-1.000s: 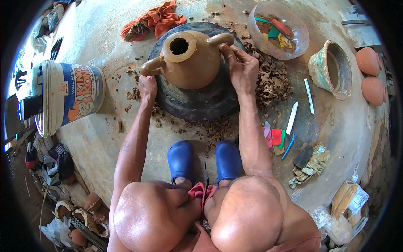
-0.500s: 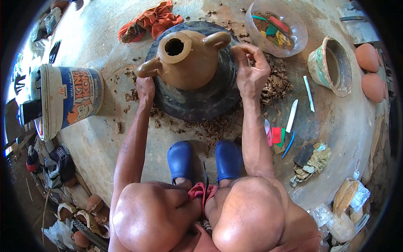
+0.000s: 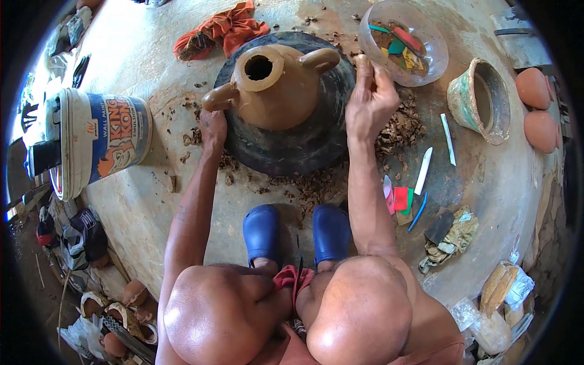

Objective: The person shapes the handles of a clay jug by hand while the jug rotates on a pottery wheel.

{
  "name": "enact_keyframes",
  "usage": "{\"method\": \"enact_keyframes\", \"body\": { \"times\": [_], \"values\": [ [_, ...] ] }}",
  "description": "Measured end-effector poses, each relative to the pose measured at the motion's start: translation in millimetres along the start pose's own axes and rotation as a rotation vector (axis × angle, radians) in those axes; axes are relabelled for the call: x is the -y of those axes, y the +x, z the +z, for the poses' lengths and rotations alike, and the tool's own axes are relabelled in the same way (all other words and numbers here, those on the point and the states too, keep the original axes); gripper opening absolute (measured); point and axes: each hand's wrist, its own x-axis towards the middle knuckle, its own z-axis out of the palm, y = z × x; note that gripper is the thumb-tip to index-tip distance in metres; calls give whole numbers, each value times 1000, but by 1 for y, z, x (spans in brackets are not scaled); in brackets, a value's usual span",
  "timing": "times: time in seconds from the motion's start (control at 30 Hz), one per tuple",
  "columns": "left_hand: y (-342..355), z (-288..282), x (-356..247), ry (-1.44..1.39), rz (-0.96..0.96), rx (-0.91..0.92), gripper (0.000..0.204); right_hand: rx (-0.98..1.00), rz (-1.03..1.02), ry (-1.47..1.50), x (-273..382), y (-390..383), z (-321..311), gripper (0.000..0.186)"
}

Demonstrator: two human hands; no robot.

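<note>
A brown clay pot [image 3: 278, 94] with a round open mouth and two side handles stands upright on a dark round potter's wheel [image 3: 292, 149]. My left hand [image 3: 213, 126] is at the wheel's left edge, under the pot's left handle [image 3: 220, 97]; the handle hides its fingers. To the right of the wheel, my right hand [image 3: 372, 100] is raised with its fingers drawn together, apart from the right handle [image 3: 320, 59]. Whether anything small is pinched in them cannot be made out.
Clay scraps [image 3: 401, 125] lie around the wheel. A paint bucket [image 3: 106, 137] stands left, an orange cloth [image 3: 225, 33] behind. To the right are a clear basin [image 3: 435, 61] of coloured pieces, a crusted pot [image 3: 460, 100], a white tool [image 3: 424, 170] and a blue stick [image 3: 418, 210].
My right hand has shifted slightly right, away from the right handle, and its fingers now point upward. My left hand stays by the left handle. The whole view has shifted slightly.
</note>
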Motion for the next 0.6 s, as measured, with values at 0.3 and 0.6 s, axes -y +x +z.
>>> {"method": "enact_keyframes", "body": {
  "times": [0.3, 0.6],
  "values": [
    [4, -6, 8, 129, -107, 145, 54, 363, -98, -138, 62, -10, -12, 20],
    [11, 0, 31, 205, -59, 40, 45, 514, -329, -431, 83, -7, -11, 15]
  ]
}}
